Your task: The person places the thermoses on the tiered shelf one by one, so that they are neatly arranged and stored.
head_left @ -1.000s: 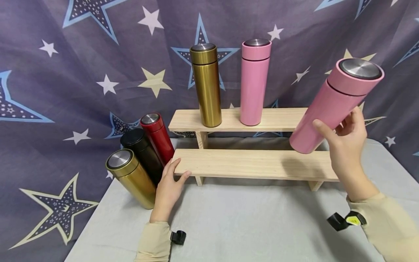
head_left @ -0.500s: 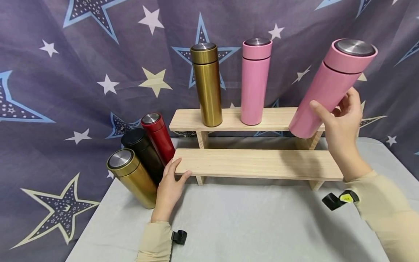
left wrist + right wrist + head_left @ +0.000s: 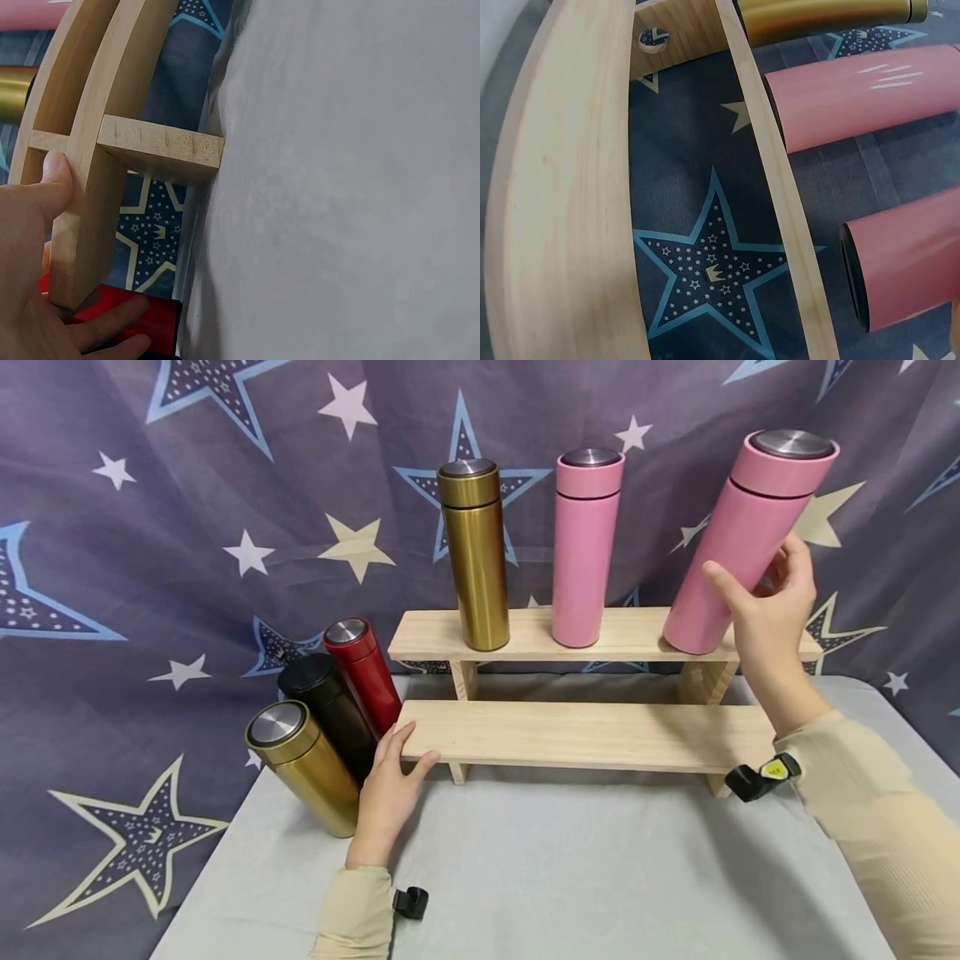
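My right hand point(image 3: 775, 610) grips a pink thermos flask point(image 3: 738, 552) with a steel-topped lid. Tilted to the right, that flask hangs just above the right part of the wooden two-tier shelf's upper board point(image 3: 637, 631); the right wrist view shows a gap under its dark base point(image 3: 855, 277). My left hand point(image 3: 387, 802) holds the left end of the lower board point(image 3: 585, 735), thumb point(image 3: 56, 184) on the board and other fingers round the end. On the upper board stand a gold flask point(image 3: 474, 560) and another pink flask point(image 3: 587, 552), both upright.
Left of the shelf, a red flask point(image 3: 365, 681), a black flask point(image 3: 326, 710) and a shorter gold flask point(image 3: 303, 768) stand close together on the grey cloth-covered table point(image 3: 562, 868). A star-patterned curtain point(image 3: 187, 527) hangs behind.
My right hand has lifted the pink flask, carried it back and left over the upper board, and brought it slightly more upright. The left hand has stayed on the shelf.
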Tool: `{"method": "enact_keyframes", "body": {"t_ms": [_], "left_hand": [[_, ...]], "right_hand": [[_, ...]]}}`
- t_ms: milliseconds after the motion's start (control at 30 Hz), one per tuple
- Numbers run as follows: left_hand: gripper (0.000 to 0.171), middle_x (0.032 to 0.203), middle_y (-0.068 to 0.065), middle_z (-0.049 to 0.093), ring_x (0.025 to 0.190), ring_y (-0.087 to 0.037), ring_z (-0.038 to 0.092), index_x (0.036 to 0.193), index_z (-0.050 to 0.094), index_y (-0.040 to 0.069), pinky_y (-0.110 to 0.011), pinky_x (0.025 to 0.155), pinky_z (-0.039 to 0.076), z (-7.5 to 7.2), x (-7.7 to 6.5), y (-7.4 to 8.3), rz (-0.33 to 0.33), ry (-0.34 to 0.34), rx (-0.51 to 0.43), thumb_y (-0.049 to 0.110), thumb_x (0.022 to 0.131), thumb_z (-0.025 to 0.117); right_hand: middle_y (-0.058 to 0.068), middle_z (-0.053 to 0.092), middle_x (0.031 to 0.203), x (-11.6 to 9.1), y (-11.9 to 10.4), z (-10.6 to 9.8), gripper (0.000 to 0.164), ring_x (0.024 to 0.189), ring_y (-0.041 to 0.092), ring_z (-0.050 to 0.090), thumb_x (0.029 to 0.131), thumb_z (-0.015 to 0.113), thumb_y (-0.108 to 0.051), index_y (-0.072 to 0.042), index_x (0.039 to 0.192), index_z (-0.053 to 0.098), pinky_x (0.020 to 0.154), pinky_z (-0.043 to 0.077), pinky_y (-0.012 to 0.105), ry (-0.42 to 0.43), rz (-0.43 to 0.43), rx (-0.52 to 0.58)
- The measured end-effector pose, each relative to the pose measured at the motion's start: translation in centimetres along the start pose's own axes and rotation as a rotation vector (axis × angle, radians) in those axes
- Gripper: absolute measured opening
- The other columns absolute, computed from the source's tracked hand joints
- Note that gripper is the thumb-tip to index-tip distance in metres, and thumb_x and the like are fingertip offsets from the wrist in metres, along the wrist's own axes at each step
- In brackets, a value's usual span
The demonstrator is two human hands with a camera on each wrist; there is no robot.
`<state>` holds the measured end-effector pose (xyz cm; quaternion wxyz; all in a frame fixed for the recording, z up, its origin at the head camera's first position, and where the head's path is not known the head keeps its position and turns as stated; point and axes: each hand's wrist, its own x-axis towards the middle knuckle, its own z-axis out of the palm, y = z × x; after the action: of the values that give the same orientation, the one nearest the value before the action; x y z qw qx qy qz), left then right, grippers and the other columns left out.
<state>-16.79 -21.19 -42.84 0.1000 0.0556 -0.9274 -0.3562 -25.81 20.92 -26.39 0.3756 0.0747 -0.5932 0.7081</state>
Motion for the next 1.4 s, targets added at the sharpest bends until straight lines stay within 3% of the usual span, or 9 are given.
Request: {"method": "enact_keyframes", "body": {"t_ms": [600, 1100, 1400], "left_hand": [[0.07, 0.161, -0.007, 0.026, 0.129, -0.047, 0.046, 0.151, 0.041, 0.026, -0.065, 0.1, 0.036, 0.1, 0.1, 0.2, -0.02, 0.003, 0.011, 0.057, 0.092, 0.061], [0.071, 0.16, -0.008, 0.028, 0.13, -0.046, 0.046, 0.15, 0.042, 0.025, -0.066, 0.098, 0.037, 0.3, 0.1, -0.1, 0.003, 0.028, 0.02, 0.059, 0.091, 0.061], [0.071, 0.161, -0.006, 0.027, 0.13, -0.046, 0.047, 0.151, 0.041, 0.027, -0.064, 0.1, 0.037, 0.1, 0.0, 0.0, -0.013, 0.007, 0.021, 0.06, 0.091, 0.06]], "right_hand": [[-0.006, 0.056, 0.11, 1.2, 0.9, 1.7, 0.063, 0.103, 0.009, 0.052, 0.078, 0.081, -0.02, -0.018, 0.136, 0.054, 0.084, 0.043, 0.024, -0.035, 0.001, -0.245], [-0.007, 0.054, 0.104, 0.2, 0.0, 2.6, 0.061, 0.099, 0.007, 0.051, 0.08, 0.08, -0.023, -0.018, 0.135, 0.055, 0.084, 0.042, 0.023, -0.02, -0.003, -0.262], [-0.007, 0.054, 0.106, 0.5, 0.6, 2.4, 0.062, 0.1, 0.007, 0.051, 0.079, 0.081, -0.023, -0.018, 0.135, 0.055, 0.084, 0.042, 0.024, -0.022, 0.03, -0.267]]}}
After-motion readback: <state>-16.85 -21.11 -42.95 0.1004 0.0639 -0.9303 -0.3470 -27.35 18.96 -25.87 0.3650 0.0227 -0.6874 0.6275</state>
